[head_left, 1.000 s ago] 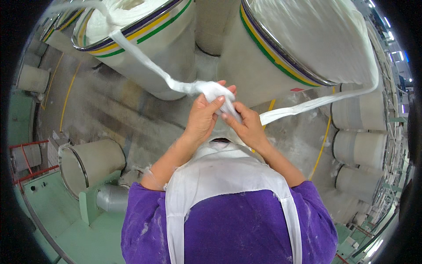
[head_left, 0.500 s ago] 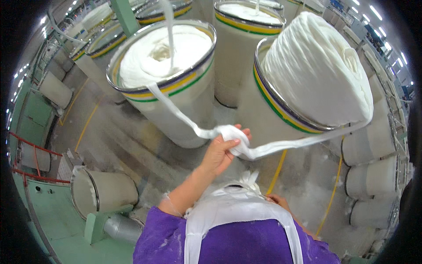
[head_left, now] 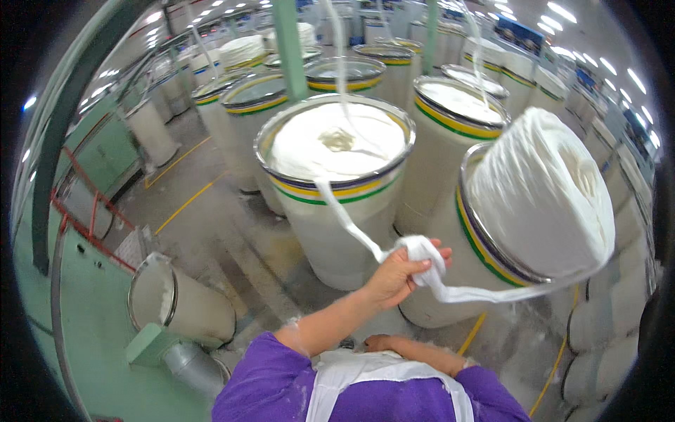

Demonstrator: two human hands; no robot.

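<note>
While the left hand (head_left: 399,278) grips: a bunched white strand (head_left: 422,252), held out ahead.
Right hand (head_left: 380,343): at the apron (head_left: 376,363); open or closed, cannot tell.
Strand: from over the left bin (head_left: 330,239), across to the coil (head_left: 524,200) above the right bin (head_left: 446,314).
Risk: hard pulling could snap the strand or topple the coil.

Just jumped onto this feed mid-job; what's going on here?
A person's left hand is gripping a bunched part of a soft white strand. On one side the strand runs up over the rim of a striped can; on the other it stretches to a big white coil leaning up out of a second can. The right hand is low by the white apron, away from the strand.
</note>
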